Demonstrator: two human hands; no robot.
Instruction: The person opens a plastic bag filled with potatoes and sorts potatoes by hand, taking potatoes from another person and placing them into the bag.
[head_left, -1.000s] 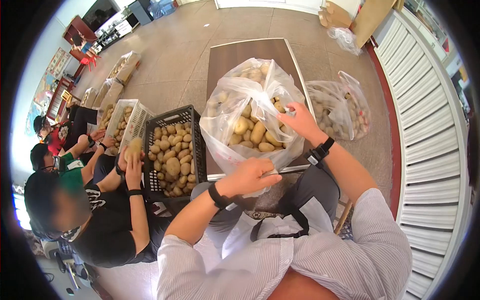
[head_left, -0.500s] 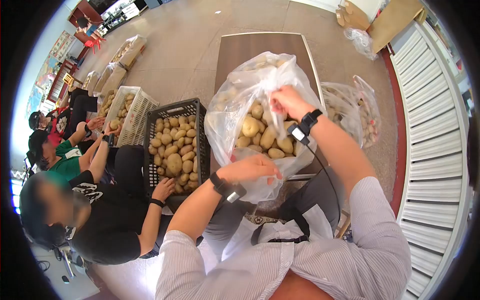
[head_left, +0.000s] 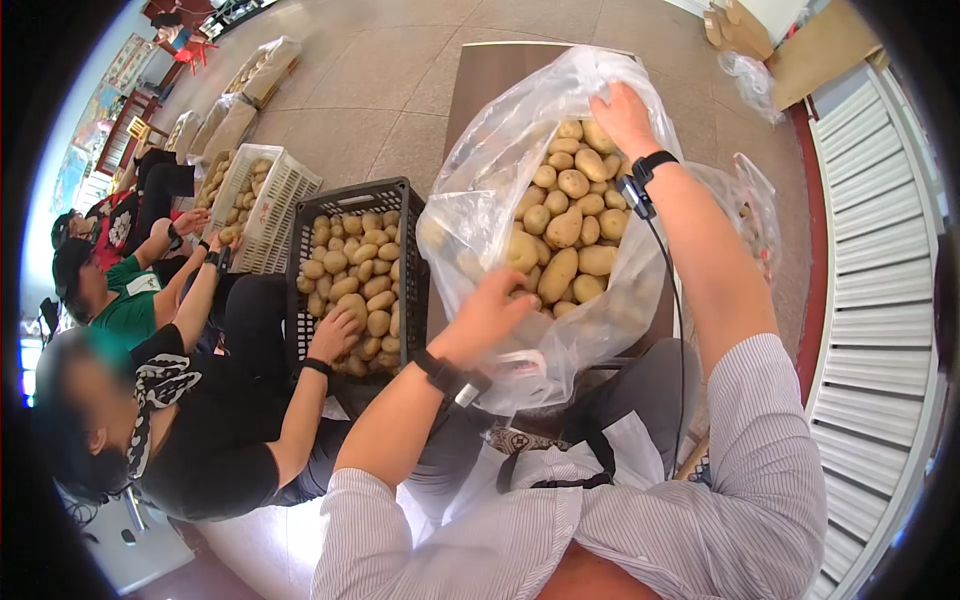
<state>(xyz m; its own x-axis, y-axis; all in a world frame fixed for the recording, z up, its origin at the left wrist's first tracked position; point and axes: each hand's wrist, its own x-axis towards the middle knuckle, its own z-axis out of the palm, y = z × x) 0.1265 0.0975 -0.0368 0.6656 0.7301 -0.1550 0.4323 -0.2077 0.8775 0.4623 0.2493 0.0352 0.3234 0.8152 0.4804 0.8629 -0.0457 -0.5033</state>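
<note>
Two bare hands work at a large, clear plastic bag [head_left: 480, 205] whose wide mouth shows a heap of yellow-brown potatoes [head_left: 565, 228]. The bag sits on a dark brown table [head_left: 492, 82], covering most of the surface from the near edge almost to the far edge; bare brown shows at the far-left corner. Loose plastic droops over the near edge.

The person's right hand [head_left: 622, 118] is at the far side of the bag's mouth, toward the far-right corner of the table. Its fingers are bent against the plastic, just beside the uppermost potatoes; whether they pinch the film cannot be told. The left hand [head_left: 492, 315] is at the near-left side of the mouth, palm down, fingers curled over the lowest potatoes. Its fingertips are partly hidden, so I cannot tell whether they grip a potato, the plastic or nothing. Each wrist wears a black band, and a thin dark cable [head_left: 672, 275] runs down from the right one.

Just beyond the table's left edge stands a black crate [head_left: 413, 235] filled with potatoes. A co-worker's hand [head_left: 335, 335] rests on those at the crate's near-left corner. Farther left is a white crate [head_left: 290, 190], also holding potatoes. Past the table's right edge lies another clear bag [head_left: 757, 200], partly hidden by the right arm.
</note>
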